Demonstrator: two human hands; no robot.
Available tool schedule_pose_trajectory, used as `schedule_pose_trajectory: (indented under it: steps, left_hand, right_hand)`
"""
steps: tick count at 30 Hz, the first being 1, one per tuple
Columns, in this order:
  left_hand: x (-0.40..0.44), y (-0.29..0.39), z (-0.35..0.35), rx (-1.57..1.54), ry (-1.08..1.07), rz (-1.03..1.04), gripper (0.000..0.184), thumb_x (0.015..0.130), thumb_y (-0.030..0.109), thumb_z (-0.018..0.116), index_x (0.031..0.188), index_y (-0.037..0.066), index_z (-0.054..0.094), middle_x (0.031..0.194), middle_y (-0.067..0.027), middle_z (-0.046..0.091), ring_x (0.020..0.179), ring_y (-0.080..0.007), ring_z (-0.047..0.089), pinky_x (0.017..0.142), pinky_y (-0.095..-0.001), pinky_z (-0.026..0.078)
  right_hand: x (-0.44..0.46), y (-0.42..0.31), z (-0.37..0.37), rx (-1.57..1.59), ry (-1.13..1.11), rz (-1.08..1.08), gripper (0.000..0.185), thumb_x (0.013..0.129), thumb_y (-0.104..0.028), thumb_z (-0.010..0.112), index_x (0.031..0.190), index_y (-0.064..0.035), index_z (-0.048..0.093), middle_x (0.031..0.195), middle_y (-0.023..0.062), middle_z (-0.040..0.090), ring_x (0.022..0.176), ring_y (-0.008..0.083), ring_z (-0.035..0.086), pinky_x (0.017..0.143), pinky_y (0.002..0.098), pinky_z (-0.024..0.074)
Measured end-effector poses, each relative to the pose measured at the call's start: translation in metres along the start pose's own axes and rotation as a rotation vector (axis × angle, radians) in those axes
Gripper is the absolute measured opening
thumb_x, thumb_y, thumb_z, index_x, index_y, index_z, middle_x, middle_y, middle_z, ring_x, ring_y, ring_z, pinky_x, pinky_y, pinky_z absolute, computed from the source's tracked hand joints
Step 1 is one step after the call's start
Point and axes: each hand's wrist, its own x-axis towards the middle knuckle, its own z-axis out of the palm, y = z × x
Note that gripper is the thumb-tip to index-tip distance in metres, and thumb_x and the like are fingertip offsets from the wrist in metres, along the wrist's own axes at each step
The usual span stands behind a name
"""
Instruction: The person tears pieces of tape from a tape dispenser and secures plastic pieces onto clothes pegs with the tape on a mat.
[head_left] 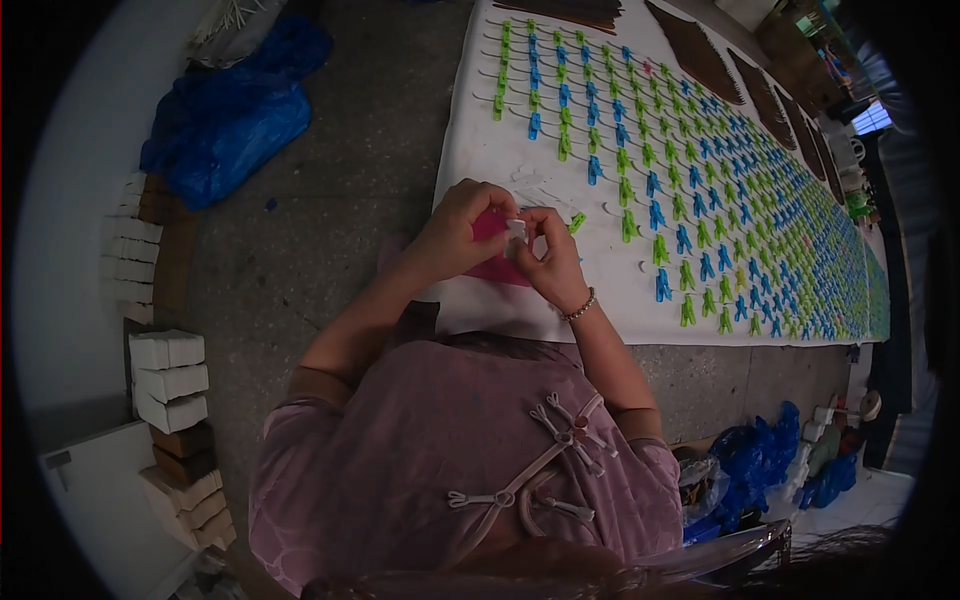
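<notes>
Both my hands meet over the near left part of the white-covered table. My left hand and my right hand pinch a small white piece between their fingertips. Its exact shape is too small to tell. Under the hands lies a pink-red sheet or pad. Just beyond my right hand is a green clip. Thin white pieces lie on the table past my fingers. A beaded bracelet circles my right wrist.
Rows of green and blue clips with white strips cover the table to the right. Dark brown pieces lie along its far edge. Blue plastic bags are on the floor at left, above stacked white bundles. More blue bags sit lower right.
</notes>
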Motion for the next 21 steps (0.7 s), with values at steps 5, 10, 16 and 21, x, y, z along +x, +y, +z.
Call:
schedule_pose_trajectory:
  steps: [5, 10, 16, 21]
  left_hand:
    - [-0.004, -0.01, -0.004, 0.062, -0.008, 0.012, 0.026, 0.072, 0.01, 0.069, 0.096, 0.008, 0.058, 0.09, -0.0054, 0.06, 0.088, -0.0254, 0.055, 0.081, -0.036, 0.043]
    - [-0.013, -0.029, 0.006, 0.044, -0.052, -0.074, 0.025, 0.072, 0.01, 0.069, 0.094, 0.008, 0.058, 0.087, -0.0055, 0.061, 0.085, -0.0251, 0.056, 0.079, -0.0371, 0.044]
    - [-0.011, -0.034, 0.018, 0.048, -0.084, -0.069, 0.024, 0.071, 0.01, 0.07, 0.09, 0.009, 0.057, 0.082, -0.0049, 0.061, 0.08, -0.0254, 0.057, 0.076, -0.0375, 0.044]
    - [-0.007, -0.03, 0.019, 0.105, -0.094, -0.052, 0.024, 0.07, 0.01, 0.071, 0.09, 0.009, 0.057, 0.081, -0.0045, 0.063, 0.079, -0.0249, 0.059, 0.075, -0.0375, 0.044]
  right_hand:
    - [0.001, -0.003, 0.0, -0.123, 0.008, -0.049, 0.027, 0.07, 0.001, 0.065, 0.095, -0.006, 0.057, 0.082, 0.0077, 0.055, 0.074, 0.0248, 0.054, 0.065, 0.0357, 0.0434]
    - [-0.006, 0.005, -0.012, -0.228, 0.042, -0.096, 0.026, 0.068, 0.001, 0.064, 0.092, -0.0067, 0.057, 0.08, 0.0089, 0.056, 0.075, 0.0283, 0.054, 0.066, 0.0377, 0.0431]
    - [-0.009, 0.004, -0.022, -0.328, 0.037, -0.093, 0.027, 0.067, -0.001, 0.065, 0.091, -0.007, 0.057, 0.08, 0.0097, 0.058, 0.076, 0.0306, 0.055, 0.068, 0.0398, 0.0432]
    - [-0.008, 0.001, -0.027, -0.324, 0.059, -0.141, 0.026, 0.066, -0.001, 0.064, 0.091, -0.0066, 0.057, 0.078, 0.0098, 0.059, 0.074, 0.0316, 0.055, 0.068, 0.0406, 0.0428]
